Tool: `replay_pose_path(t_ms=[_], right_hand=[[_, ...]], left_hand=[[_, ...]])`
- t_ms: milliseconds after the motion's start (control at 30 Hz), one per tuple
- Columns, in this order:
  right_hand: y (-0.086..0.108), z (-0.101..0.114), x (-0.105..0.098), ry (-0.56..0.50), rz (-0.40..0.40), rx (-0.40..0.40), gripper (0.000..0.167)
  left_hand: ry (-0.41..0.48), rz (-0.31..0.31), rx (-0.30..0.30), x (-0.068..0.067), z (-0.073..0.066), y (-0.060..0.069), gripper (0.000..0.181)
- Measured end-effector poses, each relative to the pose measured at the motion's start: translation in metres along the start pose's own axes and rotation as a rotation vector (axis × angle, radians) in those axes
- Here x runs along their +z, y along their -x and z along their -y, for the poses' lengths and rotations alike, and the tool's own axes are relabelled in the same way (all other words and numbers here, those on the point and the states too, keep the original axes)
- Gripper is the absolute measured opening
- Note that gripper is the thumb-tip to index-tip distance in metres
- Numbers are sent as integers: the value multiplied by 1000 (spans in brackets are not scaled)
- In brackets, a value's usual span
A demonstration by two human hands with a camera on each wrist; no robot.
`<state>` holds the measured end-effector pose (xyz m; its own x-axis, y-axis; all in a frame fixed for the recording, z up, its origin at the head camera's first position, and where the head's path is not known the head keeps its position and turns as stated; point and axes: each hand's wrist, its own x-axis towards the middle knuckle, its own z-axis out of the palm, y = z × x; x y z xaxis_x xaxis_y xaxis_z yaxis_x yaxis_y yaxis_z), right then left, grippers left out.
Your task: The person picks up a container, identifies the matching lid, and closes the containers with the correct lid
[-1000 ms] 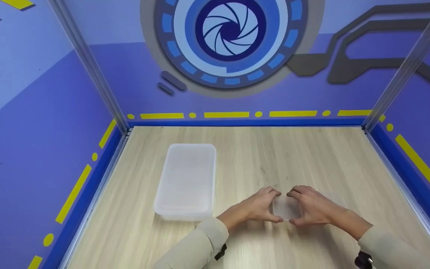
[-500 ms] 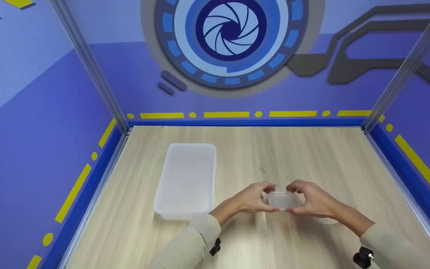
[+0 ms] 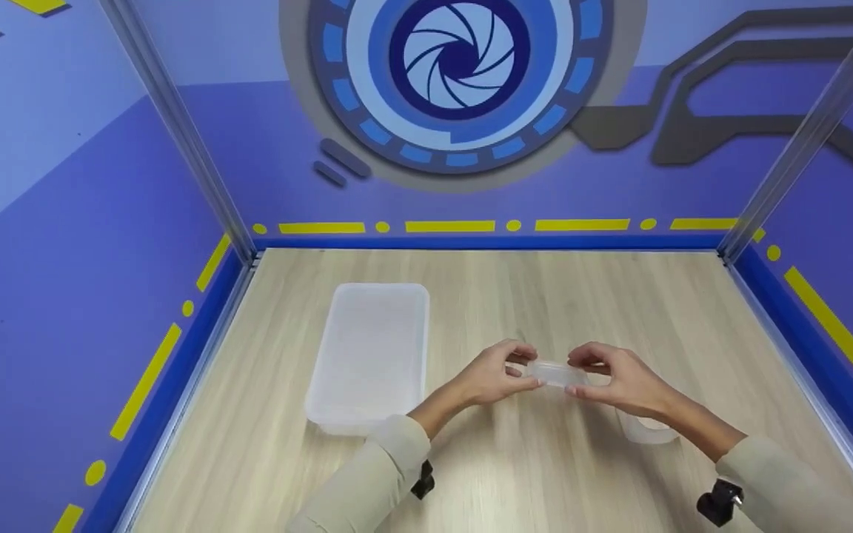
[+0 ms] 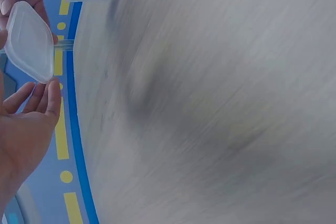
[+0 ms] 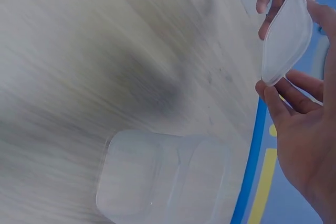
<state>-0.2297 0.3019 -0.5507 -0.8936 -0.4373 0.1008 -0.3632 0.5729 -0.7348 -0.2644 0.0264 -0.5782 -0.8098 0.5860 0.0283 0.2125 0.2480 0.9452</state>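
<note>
Both hands hold a small, frosted, rounded-square plastic lid [image 3: 558, 374] above the table, tilted up. My left hand [image 3: 497, 372] pinches its left side between thumb and fingers. At the opposite side, the fingertips of my right hand [image 3: 623, 381] grip its edge; in the right wrist view, the lid [image 5: 287, 38] looks thin and flat. A clear plastic container [image 3: 646, 429] stands on the table below my right forearm, which partly hides it. Its see-through walls show larger in the right wrist view, where the container [image 5: 163, 177] appears to have no lid on.
A large white translucent box [image 3: 371, 355] with a lid stands on the left of the wooden table [image 3: 545, 296], close to my left sleeve. Blue-purple panels [image 3: 471, 203] and metal corner posts [image 3: 175, 126] enclose the table at the back and sides.
Both hands have raised the lid and moved it slightly away and left, tipping it so that it looks narrower from the head. More of the clear container now shows beneath the right forearm.
</note>
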Motion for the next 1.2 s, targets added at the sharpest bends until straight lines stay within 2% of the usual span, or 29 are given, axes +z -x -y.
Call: replay_pose_path(t_ms=[133,267,367,500,733,1033,1200], right_hand=[[-2,3,-2,-107,8,1,40],[-4,4,-4,-208,-8,10,32],[-6,5,-4,-244,-18,12,22],[-8,7,-4,-225,-39,1,13],[-12,9,-4,-185,-85,0,10],[-13,12,-4,-136,-171,16,11],[-13,11,-4,-136,-205,14,13]], left_hand=[[84,-47,-9,-4,-1,0,41],[76,-74,9,-8,-2,0,33],[60,-77,11,-10,-2,1,31],[85,-101,16,-9,-3,1,30],[106,-191,43,-8,0,-2,10],[119,-184,55,-7,2,-3,8],[106,-216,66,-5,-1,-4,8]])
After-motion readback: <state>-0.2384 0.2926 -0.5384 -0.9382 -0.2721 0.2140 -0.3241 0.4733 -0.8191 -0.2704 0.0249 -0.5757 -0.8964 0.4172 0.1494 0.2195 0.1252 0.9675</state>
